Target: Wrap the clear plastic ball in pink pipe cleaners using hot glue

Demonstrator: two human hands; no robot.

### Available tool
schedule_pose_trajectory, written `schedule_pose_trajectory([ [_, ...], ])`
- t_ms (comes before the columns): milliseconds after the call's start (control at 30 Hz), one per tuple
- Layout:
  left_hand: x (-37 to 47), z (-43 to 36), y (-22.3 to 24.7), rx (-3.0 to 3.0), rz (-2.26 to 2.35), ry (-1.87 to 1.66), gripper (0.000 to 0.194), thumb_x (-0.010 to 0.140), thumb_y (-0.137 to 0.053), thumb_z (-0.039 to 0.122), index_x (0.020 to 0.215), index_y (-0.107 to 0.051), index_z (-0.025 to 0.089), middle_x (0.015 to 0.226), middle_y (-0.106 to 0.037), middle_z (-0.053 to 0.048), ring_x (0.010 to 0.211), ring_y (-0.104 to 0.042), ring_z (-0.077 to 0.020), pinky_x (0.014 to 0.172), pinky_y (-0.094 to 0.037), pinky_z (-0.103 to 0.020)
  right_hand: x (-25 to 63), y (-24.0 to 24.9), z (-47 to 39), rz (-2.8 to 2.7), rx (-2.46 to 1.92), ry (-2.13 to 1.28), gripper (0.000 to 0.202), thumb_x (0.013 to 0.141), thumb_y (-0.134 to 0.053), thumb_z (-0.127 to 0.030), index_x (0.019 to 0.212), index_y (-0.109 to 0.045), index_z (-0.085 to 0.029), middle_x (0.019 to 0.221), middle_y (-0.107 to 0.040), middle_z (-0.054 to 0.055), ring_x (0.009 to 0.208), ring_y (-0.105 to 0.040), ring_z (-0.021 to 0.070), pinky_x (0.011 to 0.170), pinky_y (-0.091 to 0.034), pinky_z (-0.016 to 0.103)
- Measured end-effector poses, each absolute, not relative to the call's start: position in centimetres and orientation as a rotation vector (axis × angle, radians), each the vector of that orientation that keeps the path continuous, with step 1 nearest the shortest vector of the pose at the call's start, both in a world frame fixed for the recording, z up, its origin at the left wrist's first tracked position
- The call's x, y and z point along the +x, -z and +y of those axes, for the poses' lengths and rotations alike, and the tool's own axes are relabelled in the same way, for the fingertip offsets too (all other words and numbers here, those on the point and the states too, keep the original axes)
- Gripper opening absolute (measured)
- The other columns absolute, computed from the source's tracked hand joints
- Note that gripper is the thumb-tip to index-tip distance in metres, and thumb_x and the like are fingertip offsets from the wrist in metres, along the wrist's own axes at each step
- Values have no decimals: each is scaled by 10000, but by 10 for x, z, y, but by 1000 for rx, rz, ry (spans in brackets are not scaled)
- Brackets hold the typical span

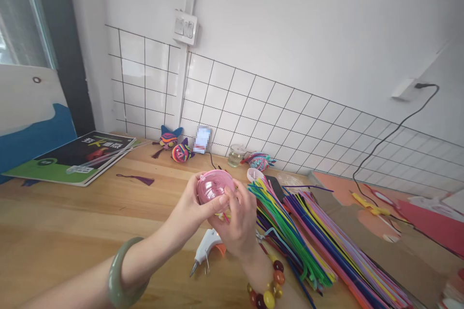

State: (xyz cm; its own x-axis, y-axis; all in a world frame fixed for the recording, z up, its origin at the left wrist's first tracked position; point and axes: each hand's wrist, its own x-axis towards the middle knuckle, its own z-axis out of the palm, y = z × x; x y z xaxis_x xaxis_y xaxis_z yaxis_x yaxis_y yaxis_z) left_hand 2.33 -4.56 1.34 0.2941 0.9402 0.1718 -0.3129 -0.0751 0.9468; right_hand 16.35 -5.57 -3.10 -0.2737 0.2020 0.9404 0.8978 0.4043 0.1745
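Observation:
Between my two hands is a shiny pink, see-through rounded shell [211, 188], held above the wooden table. My left hand [197, 205] wraps round its left side, with the thumb across the lower front. On the right, my right hand [237, 217] has its fingers bent against the shell's edge. Small bits of yellow and pink show under the shell, partly hidden by the hands. A white glue gun [208, 246] lies on the table just below my hands, its nozzle to the lower left.
Bundles of coloured pipe cleaners [293, 231] lie at the right. Along the wall are yarn-covered figures [181, 151], a phone [202, 140], a glass jar [237, 154] and a pink cup [255, 175]. Left are a purple tassel [139, 179] and a book [83, 154]. A yellow-handled tool [369, 204] lies right.

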Motion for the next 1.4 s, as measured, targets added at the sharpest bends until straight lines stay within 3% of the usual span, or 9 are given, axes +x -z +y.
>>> schedule_pose_trajectory([
  [333,29,-51,-6,1192,654,-1212,495,787,-721,437,1143,-483,190,1130,-613,-78,1066,-573,-223,954,-468,-362,165,33,-54,-1709,-955,940,568,946,-563,-400,1408,-376,-127,1162,-614,227,1095,-620,307,826,-519,449],
  [500,31,-56,-9,1167,661,-1217,504,782,-724,455,1143,-482,199,1114,-615,-72,1061,-572,-227,957,-466,-366,167,39,-52,-1713,-975,899,572,941,-571,-418,1418,-361,-181,1179,-620,200,1107,-632,297,843,-526,451],
  [800,25,-49,-11,1243,683,-1221,484,806,-702,439,1170,-497,194,1163,-614,-93,1110,-575,-251,975,-465,-376,164,40,-51,-1772,-1007,779,701,908,-630,-276,1498,-257,-210,1289,-592,208,1215,-585,319,909,-520,520],
  [900,15,-34,-12,1332,705,-1258,500,813,-699,425,1202,-479,200,1203,-597,-94,1140,-566,-260,983,-463,-391,162,39,-52,-1823,-1083,628,832,890,-651,-333,1545,-154,-202,1398,-508,228,1321,-496,350,980,-488,587],
  [1000,7,-17,-5,1440,671,-1318,554,817,-707,396,1269,-446,209,1284,-566,-106,1190,-554,-265,1018,-444,-410,164,37,-52,-1786,-1140,456,866,887,-650,-365,1555,-121,-212,1423,-483,228,1302,-514,361,996,-477,622],
  [1133,1,-7,2,1565,697,-1254,637,811,-719,375,1333,-410,181,1339,-541,-169,1216,-551,-297,1018,-443,-454,170,33,-51,-1719,-1167,279,739,887,-646,-298,1509,-251,-229,1393,-517,202,1229,-580,331,1009,-480,609],
  [1267,-3,-11,-1,1673,744,-1134,671,773,-749,377,1333,-433,189,1369,-516,-189,1264,-513,-332,1025,-433,-480,174,30,-50,-1662,-1160,38,464,900,-573,-214,1350,-458,-219,1337,-580,155,1246,-575,291,1034,-488,543],
  [1400,-5,-13,-3,1726,724,-1031,696,776,-741,368,1364,-404,206,1370,-520,-189,1249,-528,-327,1015,-441,-492,173,24,-51,-1557,-1130,-357,371,918,-531,-228,1289,-511,-213,1285,-635,133,1150,-657,239,935,-578,424],
])
